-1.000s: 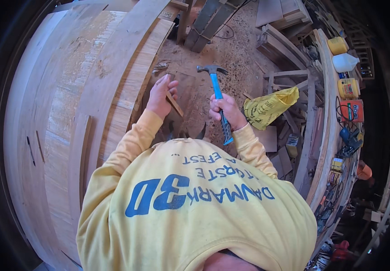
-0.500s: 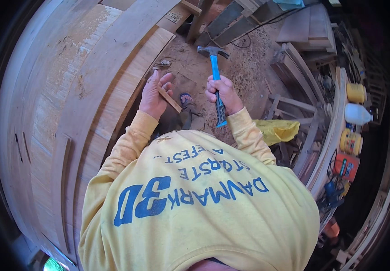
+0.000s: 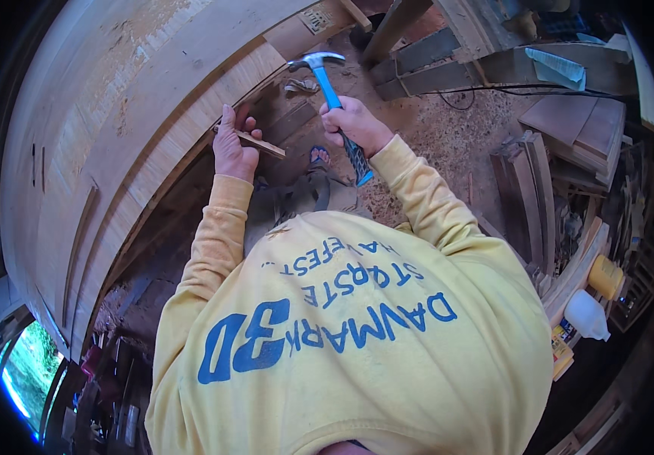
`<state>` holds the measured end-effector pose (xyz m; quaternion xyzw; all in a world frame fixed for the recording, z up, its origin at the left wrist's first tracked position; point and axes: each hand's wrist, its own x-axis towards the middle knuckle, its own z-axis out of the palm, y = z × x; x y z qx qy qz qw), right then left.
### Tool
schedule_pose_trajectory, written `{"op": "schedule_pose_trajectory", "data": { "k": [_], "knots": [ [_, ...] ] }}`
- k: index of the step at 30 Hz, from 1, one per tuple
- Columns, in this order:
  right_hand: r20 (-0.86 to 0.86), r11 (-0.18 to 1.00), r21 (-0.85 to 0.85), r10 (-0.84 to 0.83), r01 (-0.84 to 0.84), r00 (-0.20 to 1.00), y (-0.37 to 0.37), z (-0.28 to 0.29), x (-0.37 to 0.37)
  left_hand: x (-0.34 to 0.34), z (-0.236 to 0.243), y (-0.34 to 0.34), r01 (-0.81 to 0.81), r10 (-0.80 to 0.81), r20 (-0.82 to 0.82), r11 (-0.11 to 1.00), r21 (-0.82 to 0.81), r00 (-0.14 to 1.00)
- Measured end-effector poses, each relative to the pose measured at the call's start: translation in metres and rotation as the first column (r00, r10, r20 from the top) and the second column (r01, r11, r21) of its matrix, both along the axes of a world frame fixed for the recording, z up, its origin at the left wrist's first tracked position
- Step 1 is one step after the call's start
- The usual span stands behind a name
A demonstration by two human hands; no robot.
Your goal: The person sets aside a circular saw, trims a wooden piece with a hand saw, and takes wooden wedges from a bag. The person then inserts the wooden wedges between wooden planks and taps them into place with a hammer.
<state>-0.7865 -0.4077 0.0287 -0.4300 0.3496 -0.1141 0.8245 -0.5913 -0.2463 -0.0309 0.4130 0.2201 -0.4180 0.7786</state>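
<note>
A claw hammer (image 3: 329, 89) with a blue and black handle is gripped around its shaft by my right hand (image 3: 358, 126). Its steel head points up and away, near the edge of a large wooden panel (image 3: 225, 97). Across the palm and fingers of my left hand (image 3: 234, 147) lies a thin wooden stick (image 3: 262, 143), pinched with the thumb up. That hand is close beside the panel's edge; whether it touches the panel I cannot tell.
On the panel lie sawdust and a narrow wood strip (image 3: 77, 246). Stacked boards (image 3: 528, 193) lean at the right, near a white jug (image 3: 588, 315) and a yellow tub (image 3: 606, 277). Timber beams (image 3: 448, 76) stand beyond the hammer. Wood shavings cover the floor (image 3: 433, 125).
My view has turned toward the panel. Both hands, still holding the hammer and the stick, have moved left, and the left hand is now closer to the panel's edge.
</note>
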Motion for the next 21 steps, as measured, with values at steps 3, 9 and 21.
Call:
{"op": "schedule_pose_trajectory", "data": {
  "k": [3,9,21],
  "knots": [
    [0.041,0.975,0.113,0.187,-0.191,0.981,-0.01,0.002,-0.013,-0.002,-0.001,0.001,-0.031,0.031,0.012,0.999,0.041,0.999],
    [0.042,0.996,0.083,-0.04,0.036,0.998,-0.021,0.003,-0.005,-0.003,0.002,-0.004,-0.043,0.042,0.016,0.996,0.082,0.999],
    [-0.085,0.987,-0.083,0.128,-0.135,0.988,-0.03,-0.003,-0.005,-0.001,-0.009,0.0,-0.025,0.019,0.062,0.995,0.101,0.998]
  ]
}}
